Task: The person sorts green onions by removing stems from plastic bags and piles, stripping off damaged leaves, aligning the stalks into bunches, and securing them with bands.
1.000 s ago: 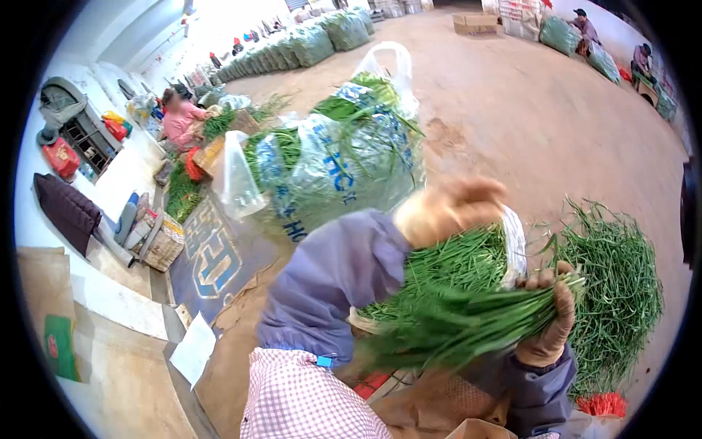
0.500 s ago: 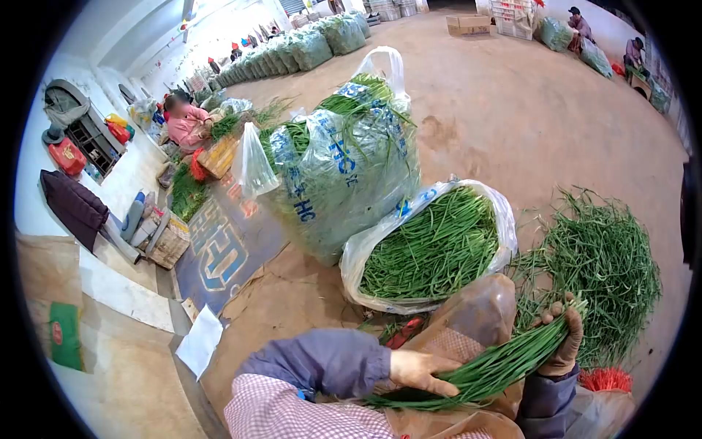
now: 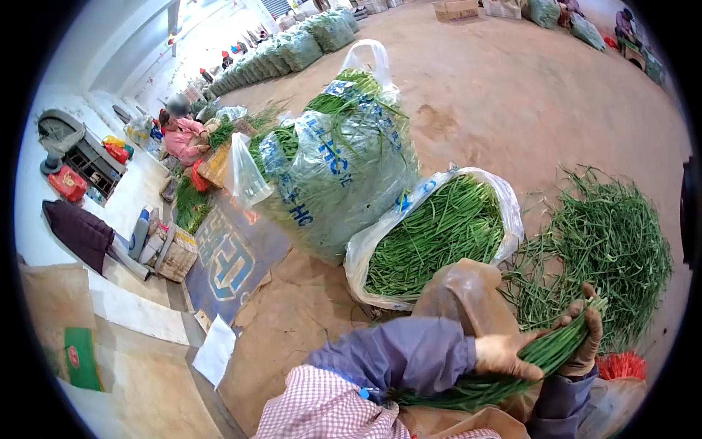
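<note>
My right hand (image 3: 583, 333), in a brownish glove, is closed round the pale stem end of a bunch of long green leaves (image 3: 468, 391) at the lower right. My left hand (image 3: 506, 356) comes in from the left with its fingers and thumb round the middle of the same bunch. The leaves trail left beneath my purple sleeve, which hides part of them. Just beyond my knee, an open plastic bag (image 3: 353, 267) is filled with cut green leaves. Loose greens (image 3: 610, 245) lie heaped on the floor to the right.
A large stuffed plastic bag (image 3: 344, 183) stands behind the open one. Red strands (image 3: 621, 365) lie at the lower right. A white paper (image 3: 215, 351) and a printed mat (image 3: 230, 252) are at the left. A person in pink (image 3: 180, 139) sits farther back, handling greens.
Since one second ago, my left hand has come down from above the open bag onto the bunch, then slid right along it toward my right hand. The view has shifted slightly.
</note>
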Demonstrator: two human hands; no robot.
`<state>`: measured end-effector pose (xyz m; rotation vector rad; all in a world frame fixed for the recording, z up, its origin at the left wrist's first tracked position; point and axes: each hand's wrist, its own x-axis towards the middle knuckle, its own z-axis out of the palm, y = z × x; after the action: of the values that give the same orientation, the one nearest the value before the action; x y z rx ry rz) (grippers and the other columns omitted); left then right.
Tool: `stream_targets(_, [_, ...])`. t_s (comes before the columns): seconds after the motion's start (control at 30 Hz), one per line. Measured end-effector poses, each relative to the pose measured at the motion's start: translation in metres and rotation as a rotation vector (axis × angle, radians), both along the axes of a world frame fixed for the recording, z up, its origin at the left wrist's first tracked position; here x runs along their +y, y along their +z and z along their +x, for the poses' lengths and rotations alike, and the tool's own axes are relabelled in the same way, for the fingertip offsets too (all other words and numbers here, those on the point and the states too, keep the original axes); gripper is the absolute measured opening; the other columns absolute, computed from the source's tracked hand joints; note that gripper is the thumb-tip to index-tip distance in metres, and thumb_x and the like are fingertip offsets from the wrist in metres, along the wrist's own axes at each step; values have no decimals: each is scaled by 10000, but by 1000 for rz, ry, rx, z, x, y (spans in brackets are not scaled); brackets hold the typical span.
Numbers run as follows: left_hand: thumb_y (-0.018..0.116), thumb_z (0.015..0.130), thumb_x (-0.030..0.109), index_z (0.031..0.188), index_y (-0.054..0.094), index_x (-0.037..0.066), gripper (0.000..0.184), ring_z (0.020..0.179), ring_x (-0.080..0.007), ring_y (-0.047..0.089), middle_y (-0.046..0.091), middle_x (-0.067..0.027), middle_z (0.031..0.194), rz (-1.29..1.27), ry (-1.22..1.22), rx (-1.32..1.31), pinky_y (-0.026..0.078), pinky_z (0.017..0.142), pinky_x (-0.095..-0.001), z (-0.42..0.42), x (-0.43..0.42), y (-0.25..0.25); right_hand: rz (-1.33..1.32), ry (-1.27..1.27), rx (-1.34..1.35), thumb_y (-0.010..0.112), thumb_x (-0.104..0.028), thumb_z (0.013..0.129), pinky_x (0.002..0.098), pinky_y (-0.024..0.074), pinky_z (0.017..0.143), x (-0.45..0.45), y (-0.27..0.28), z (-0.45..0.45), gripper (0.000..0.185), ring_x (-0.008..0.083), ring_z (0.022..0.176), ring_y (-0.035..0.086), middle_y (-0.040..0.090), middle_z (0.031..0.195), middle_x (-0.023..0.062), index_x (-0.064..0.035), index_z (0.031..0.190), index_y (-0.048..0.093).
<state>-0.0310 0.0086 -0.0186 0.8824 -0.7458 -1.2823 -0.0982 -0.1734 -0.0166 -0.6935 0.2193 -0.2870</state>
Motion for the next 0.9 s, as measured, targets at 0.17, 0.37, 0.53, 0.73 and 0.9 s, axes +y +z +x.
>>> stream_targets(0.17, [783,808,437,1540,129,1,1074,1348,-181,354,390,-111,1481,304,93,29,294,1119,-328,-13,14,-15,175,5,146,594,-221,963,351,620,639,-11,-48,7,485,184,762,670,633,892,51,-90,1390,402])
stream_targets(0.37, [726,842,506,1532,186,18,1003,1306,-199,418,456,-122,1431,409,178,100,324,1102,-333,4,13,-25,277,21,250,644,-306,935,354,616,620,-8,-101,31,434,209,773,696,673,917,59,-124,1305,509])
stream_targets(0.53, [773,819,351,1455,336,28,836,1216,-236,501,542,-147,1316,722,175,-131,400,1039,-356,13,-7,-29,418,161,464,671,-462,890,376,587,614,5,-104,46,439,242,668,670,689,856,114,-63,1071,642])
stream_targets(0.73, [799,767,250,1349,490,14,699,1072,-265,608,631,-147,1199,969,152,1,491,912,-383,37,-36,-73,465,157,502,707,-432,875,410,549,706,24,-183,35,401,248,820,630,667,942,93,-85,1062,636])
stream_targets(0.9, [753,800,401,1146,653,1,539,825,-253,679,698,-124,935,989,76,150,540,727,-377,36,-38,-179,16,43,595,665,-242,908,373,536,799,28,-258,4,331,222,913,639,656,1074,111,-51,1173,617])
